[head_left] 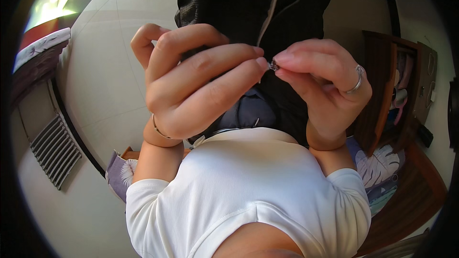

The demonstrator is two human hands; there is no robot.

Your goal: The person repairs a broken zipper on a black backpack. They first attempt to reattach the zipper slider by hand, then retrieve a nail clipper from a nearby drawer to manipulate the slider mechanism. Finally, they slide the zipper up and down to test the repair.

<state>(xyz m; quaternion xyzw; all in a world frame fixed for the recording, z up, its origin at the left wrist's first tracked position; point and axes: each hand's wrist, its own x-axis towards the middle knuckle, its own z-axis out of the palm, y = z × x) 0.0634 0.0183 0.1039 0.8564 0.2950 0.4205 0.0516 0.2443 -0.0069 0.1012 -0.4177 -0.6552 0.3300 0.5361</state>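
Observation:
A small dark, glinting piece [274, 66] sits between my two hands at chest height; it is too small to name. My right hand [330, 74] pinches it between thumb and fingertip, with a silver ring on one finger. From the other side, the fingertips of my left hand [196, 76] close on its left end, the other fingers curled loosely; the left thumb is mostly hidden. Behind the hands is a black garment [224, 5] with a pale zipper [271, 14] running down toward the left fingertips. Whether the piece is joined to the zipper I cannot tell.
A dark wooden cabinet [377, 91] with an open front and things inside stands at the right. Patterned bedding [382, 167] shows behind my right arm. A ribbed radiator [56, 150] is on the left wall, below a patterned cloth [40, 57]. Pale floor tiles [110, 67] stretch along the left.

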